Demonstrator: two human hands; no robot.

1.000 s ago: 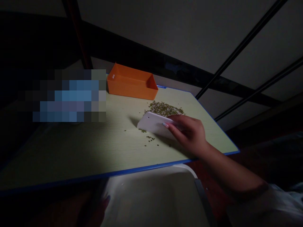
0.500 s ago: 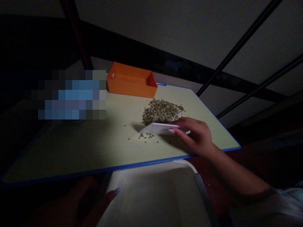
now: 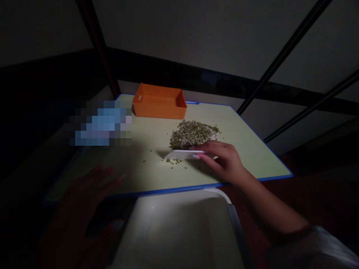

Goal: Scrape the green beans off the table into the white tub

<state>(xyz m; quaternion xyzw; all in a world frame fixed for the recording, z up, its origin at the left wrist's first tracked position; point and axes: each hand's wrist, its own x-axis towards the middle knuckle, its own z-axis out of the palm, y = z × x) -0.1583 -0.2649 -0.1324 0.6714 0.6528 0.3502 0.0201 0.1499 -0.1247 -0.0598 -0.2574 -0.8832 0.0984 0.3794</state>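
My right hand (image 3: 224,158) pinches a flat white scraper (image 3: 181,154) between thumb and fingers. The scraper's lower edge is on or close to the table at the near side of a pile of small green beans (image 3: 193,132), mixed with whitish grains. A few loose beans (image 3: 174,161) lie in front of the blade. At the lower left, in deep shadow, my left hand (image 3: 81,201) has its fingers apart with nothing in them. Its thumb is close to a whitish plastic bin (image 3: 217,191) below the table's front edge.
An open orange box (image 3: 159,111) stands at the back of the pale green table (image 3: 249,157), which has a blue edge. A blurred-out blue patch (image 3: 103,123) covers something at the left. Behind the table rises a panelled wall (image 3: 196,41).
The scraper has come toward me from over the pile to its near side, baring more of the beans. My left hand has risen from below toward the table's edge. The view has shifted slightly.
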